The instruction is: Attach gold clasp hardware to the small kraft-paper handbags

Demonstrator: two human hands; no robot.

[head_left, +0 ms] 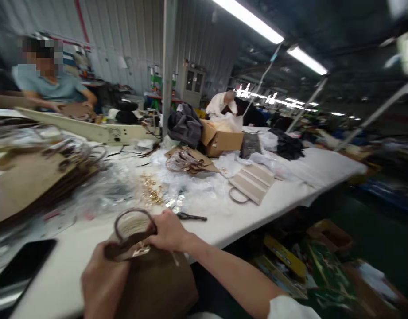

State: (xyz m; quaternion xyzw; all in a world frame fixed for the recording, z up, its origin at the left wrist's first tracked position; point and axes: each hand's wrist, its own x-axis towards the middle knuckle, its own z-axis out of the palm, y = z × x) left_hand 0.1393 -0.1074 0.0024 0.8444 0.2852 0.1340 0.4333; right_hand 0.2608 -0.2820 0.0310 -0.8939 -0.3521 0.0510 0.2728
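Note:
A brown handbag (157, 283) with a thin round handle stands at the near edge of the white table, its opening towards me. My left hand (104, 274) grips the left side of its rim, fingers partly hidden behind it. At the right side of the opening, my right hand (167, 230) is closed on the rim near the handle's base. A shiny gold-coloured metal piece (141, 249) shows at the top edge between the hands. Beyond the bag lie a heap of small gold-coloured metal parts (152, 190) and a dark slim tool (192, 217).
A black phone (24, 266) lies at the near left. Stacked brown bag pieces (34, 181) fill the left side. A beige bag (252, 181), clear plastic and a cardboard box (223, 141) are farther off. Two people work beyond the table; boxes stand below right.

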